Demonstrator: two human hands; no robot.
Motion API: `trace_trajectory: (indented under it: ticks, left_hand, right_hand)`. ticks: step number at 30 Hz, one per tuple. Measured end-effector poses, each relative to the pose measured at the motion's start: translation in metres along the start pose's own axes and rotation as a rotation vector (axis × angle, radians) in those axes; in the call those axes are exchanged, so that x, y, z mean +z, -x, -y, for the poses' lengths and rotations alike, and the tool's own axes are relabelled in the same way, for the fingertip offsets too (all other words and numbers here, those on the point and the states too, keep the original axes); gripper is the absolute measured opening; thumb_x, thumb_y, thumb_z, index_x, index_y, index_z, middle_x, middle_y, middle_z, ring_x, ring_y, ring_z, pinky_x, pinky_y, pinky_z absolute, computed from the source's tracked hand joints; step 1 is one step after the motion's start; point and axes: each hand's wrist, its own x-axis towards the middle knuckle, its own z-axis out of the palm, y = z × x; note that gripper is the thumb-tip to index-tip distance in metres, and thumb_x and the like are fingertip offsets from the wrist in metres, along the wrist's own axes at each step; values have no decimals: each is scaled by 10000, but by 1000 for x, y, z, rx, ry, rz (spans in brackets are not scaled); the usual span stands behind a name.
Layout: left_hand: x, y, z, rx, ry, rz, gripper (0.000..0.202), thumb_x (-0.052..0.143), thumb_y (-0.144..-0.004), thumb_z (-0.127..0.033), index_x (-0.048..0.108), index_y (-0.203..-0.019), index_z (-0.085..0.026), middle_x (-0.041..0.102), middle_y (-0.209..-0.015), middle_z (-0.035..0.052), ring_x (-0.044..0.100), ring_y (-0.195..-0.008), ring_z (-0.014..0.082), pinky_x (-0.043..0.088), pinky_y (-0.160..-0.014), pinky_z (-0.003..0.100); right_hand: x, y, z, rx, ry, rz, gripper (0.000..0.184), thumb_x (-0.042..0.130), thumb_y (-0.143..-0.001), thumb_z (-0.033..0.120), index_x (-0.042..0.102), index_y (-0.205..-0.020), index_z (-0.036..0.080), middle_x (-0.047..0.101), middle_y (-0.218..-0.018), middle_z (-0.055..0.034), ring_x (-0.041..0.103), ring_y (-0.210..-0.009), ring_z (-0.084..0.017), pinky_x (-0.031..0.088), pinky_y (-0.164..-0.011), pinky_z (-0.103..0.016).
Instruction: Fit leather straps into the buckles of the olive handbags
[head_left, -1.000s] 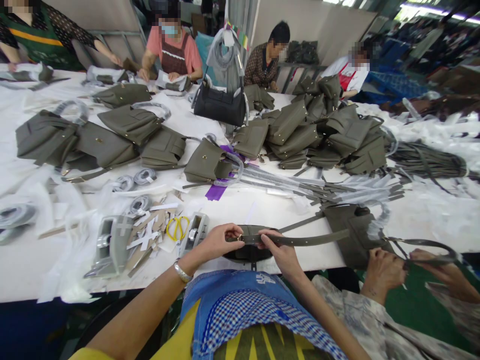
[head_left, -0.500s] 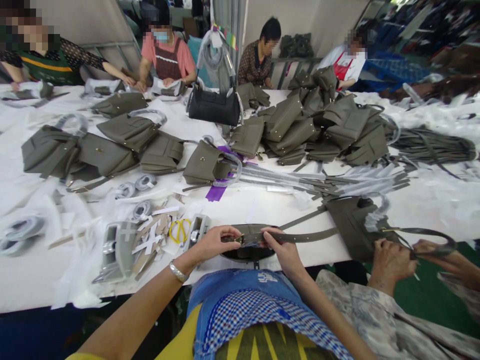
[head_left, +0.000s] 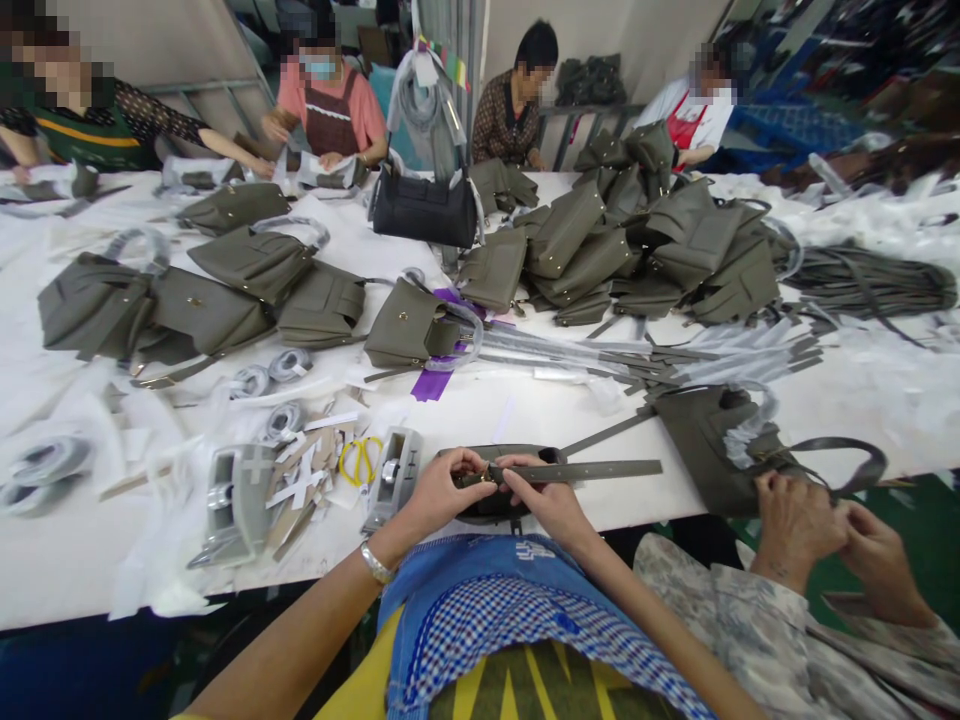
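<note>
An olive-green handbag (head_left: pixel 487 508) lies at the table edge right before me. Across its top runs an olive strap (head_left: pixel 611 470) with small holes, its free end pointing right. My left hand (head_left: pixel 454 488) pinches the strap at a small metal buckle (head_left: pixel 493 472), which the fingers partly hide. Close beside it, my right hand (head_left: pixel 544 495) has thumb and fingers closed on the same strap. The two hands nearly touch at the buckle. Most of the bag's body is hidden beneath them.
Left of my hands are grey tape dispensers (head_left: pixel 391 475), yellow-handled scissors (head_left: pixel 360 460) and card scraps (head_left: pixel 319 470). Olive bags (head_left: pixel 577 250) are heaped across the table, with a black bag (head_left: pixel 424 208) standing behind. On the right a co-worker's hands (head_left: pixel 802 520) work at another bag (head_left: pixel 701 450).
My hands have come closer together at the buckle, the right one moving left along the strap. The strap's free end has shifted left. The co-worker's hands have moved closer together.
</note>
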Motion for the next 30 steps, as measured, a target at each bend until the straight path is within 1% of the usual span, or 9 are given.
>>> trace_trajectory:
  ticks: [5,8,11,14,16,19,26,28,30]
  left_hand:
    - [-1,1,8,-8,35,9,285,756,-696,-297,624,-916,-174,678,-916,39,633,-858,184,491,-798,291]
    - [-3,2,10,-9,46,0,269,745,-709,-291,635,-924,-173,687,-928,43,640,-865,186,492,-805,293]
    - [-3,3,9,-7,45,-13,248,718,-738,-295,643,-940,-172,694,-938,47,645,-875,186,493,-814,295]
    - [-1,4,8,-17,53,-28,218,689,-755,-262,648,-947,-167,699,-932,48,649,-869,181,498,-815,295]
    - [0,4,7,-28,63,-50,196,669,-767,-249,646,-940,-160,697,-924,51,649,-866,179,502,-813,295]
    - [1,1,4,-36,64,-69,194,659,-783,-281,638,-929,-155,691,-912,52,646,-857,178,504,-803,296]
    - [0,-6,-2,-74,86,-68,211,671,-779,-332,626,-873,-149,678,-831,39,635,-772,164,492,-728,272]
    - [1,-6,-2,-75,83,-70,206,676,-773,-327,625,-863,-149,675,-815,33,630,-760,160,485,-716,265]
    - [2,-6,-2,-69,83,-67,198,680,-768,-320,626,-856,-151,671,-800,27,622,-745,153,477,-702,257]
  right_hand:
    - [4,-10,2,-149,135,55,173,655,-787,288,636,-940,211,667,-963,-19,618,-932,-192,471,-881,-332]
    - [5,-13,1,-202,212,79,186,639,-806,290,638,-978,220,672,-974,-25,614,-958,-203,464,-898,-345]
    - [6,-15,-6,-233,261,12,178,586,-851,296,644,-1004,225,679,-1009,-41,627,-975,-215,461,-923,-362]
    - [6,-18,-15,-139,168,-86,174,551,-874,339,635,-971,220,686,-928,-46,679,-794,-210,532,-781,-354]
    - [5,-19,-17,-67,48,-74,197,567,-866,377,629,-971,223,688,-874,-41,687,-716,-208,558,-708,-345]
    - [2,-18,-15,-11,-97,-8,255,599,-845,416,652,-1007,227,703,-897,-49,691,-775,-223,567,-765,-366]
    - [0,-11,-8,149,-392,44,414,589,-844,496,678,-1106,188,705,-988,-84,656,-883,-223,526,-866,-389]
    - [0,-11,-10,156,-410,44,419,592,-845,493,678,-1116,185,702,-973,-80,646,-860,-206,518,-855,-369]
    - [1,-12,-13,156,-351,30,406,597,-846,483,684,-1115,192,698,-921,-62,630,-821,-183,507,-829,-335]
